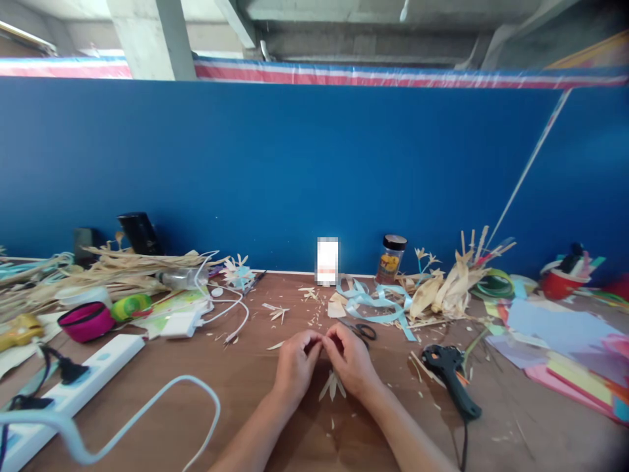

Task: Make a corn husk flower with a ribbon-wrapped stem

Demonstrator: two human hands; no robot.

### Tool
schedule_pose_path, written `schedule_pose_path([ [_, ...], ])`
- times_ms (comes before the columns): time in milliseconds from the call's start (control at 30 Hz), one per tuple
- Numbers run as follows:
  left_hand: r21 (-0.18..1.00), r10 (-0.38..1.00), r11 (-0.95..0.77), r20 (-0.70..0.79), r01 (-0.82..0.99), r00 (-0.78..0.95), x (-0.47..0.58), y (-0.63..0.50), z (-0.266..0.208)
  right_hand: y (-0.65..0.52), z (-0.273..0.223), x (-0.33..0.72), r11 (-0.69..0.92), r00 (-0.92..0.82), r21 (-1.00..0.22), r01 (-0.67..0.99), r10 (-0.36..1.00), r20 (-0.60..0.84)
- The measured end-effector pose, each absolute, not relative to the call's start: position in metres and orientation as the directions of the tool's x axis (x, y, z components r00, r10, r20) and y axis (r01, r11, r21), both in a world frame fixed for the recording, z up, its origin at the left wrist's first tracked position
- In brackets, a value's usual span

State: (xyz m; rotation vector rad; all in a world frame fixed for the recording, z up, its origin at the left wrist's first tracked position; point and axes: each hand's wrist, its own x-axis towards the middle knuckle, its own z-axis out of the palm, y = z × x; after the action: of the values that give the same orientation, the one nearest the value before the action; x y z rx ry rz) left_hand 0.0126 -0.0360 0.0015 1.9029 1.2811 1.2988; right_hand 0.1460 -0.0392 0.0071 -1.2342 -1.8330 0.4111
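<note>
My left hand (pixel 296 366) and my right hand (pixel 351 359) meet above the brown table, fingertips pinched together. Whatever sits between the fingers is too small or too hidden to make out. Just below them lie pale petal-shaped husk pieces (pixel 333 387), fanned out on the tabletop. Dark-handled scissors (pixel 365 332) rest right behind my right hand, partly covered by it. Beyond my fingers are a cut beige scrap (pixel 337 305) and curled light-blue ribbon (pixel 378 313). A small husk flower shape (pixel 278 313) lies farther back on the left.
On the right are a black glue gun (pixel 449 377), husk bundle (pixel 449 295), coloured paper (pixel 560 334) and lidded jar (pixel 392 259). A lit phone-like screen (pixel 327 261) leans against the blue partition (pixel 295 164). Leftward, a power strip (pixel 78 393) and white cable (pixel 196 380) cross the table.
</note>
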Motion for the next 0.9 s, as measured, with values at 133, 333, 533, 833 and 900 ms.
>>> schedule_pose_path([
  [133,0.771,0.889,-0.439,0.446,0.46,0.101,0.0119,-0.035,0.0,-0.0374,0.0043,0.1455,0.424,-0.139,-0.728,0.539,0.897,0.42],
  [333,0.751,0.88,-0.449,0.466,0.484,0.093,0.0117,-0.0343,-0.0031,-0.0356,0.0025,0.1456,0.383,-0.143,-0.829,0.407,0.923,0.357],
  [533,0.758,0.882,-0.44,0.464,0.481,0.077,0.0133,-0.0349,-0.002,-0.0334,0.0,0.1446,0.361,-0.108,-0.86,0.36,0.932,0.347],
  [833,0.772,0.881,-0.448,0.467,0.451,0.075,0.0147,-0.0361,-0.0033,-0.0329,-0.0008,0.1466,0.361,-0.085,-0.852,0.379,0.931,0.356],
  [900,0.767,0.881,-0.448,0.468,0.46,0.077,0.0149,-0.036,-0.0033,-0.0324,-0.0018,0.1465,0.352,-0.08,-0.855,0.38,0.934,0.349],
])
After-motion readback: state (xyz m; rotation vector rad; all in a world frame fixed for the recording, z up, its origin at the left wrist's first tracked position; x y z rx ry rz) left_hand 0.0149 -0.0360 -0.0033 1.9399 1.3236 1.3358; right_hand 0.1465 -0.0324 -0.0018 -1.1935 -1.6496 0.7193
